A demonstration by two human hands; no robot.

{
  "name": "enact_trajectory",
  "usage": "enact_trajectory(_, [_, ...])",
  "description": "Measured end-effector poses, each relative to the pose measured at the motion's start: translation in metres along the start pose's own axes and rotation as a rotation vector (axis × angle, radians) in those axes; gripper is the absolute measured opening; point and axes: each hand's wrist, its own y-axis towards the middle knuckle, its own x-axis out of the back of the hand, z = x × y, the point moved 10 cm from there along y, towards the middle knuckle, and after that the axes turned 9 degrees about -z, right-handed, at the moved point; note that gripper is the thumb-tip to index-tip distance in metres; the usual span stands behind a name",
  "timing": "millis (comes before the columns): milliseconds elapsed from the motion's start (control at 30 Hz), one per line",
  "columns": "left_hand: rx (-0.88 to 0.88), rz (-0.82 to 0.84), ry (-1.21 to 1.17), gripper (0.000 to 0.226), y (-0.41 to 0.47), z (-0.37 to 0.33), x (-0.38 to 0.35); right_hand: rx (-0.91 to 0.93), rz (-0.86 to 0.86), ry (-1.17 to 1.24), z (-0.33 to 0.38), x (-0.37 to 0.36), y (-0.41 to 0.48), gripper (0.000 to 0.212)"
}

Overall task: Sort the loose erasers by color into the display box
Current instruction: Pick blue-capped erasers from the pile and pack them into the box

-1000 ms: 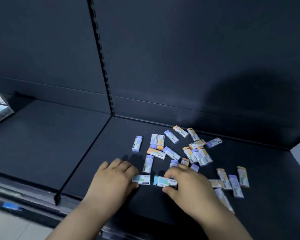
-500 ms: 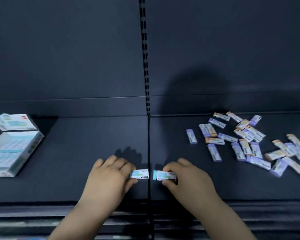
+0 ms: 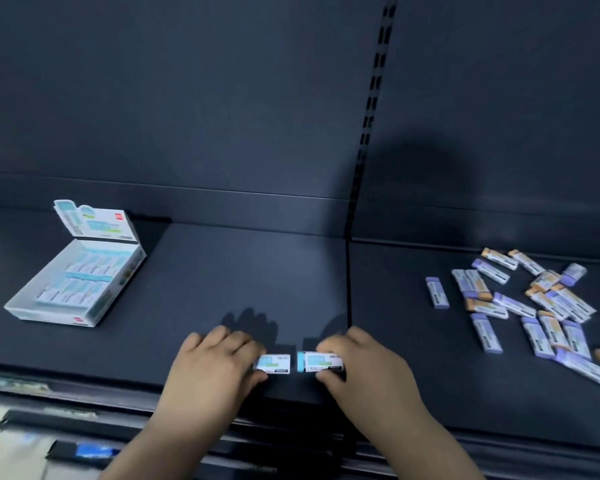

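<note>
Just inside shelf edge (image 3: 118,383): left hand (image 3: 215,362), right hand (image 3: 364,372), each around one eraser (image 3: 272,364).

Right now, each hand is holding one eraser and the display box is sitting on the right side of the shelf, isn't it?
Not quite: the head view shows the display box on the left side of the shelf. The left hand does hold the left eraser, and the right hand the right eraser.

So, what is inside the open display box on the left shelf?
The display box holds erasers in pale blue-and-white wrappers, lying in two rows. Its lid stands open behind. What lies under them is covered, and blur hides their count.
</note>
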Motion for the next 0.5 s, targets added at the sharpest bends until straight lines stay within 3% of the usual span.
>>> enact_trajectory(233, [0.033, -0.019, -0.029, 0.032, 0.001, 0.051, 0.012, -0.012, 0.004, 0.005, 0.036, -0.019, 0.022, 0.023])
enact_trajectory(500, [0.069, 0.005, -0.097, 0.034, -0.016, 0.197, 0.032, -0.068, -0.066, 0.041, 0.144, -0.066, 0.079, 0.023])
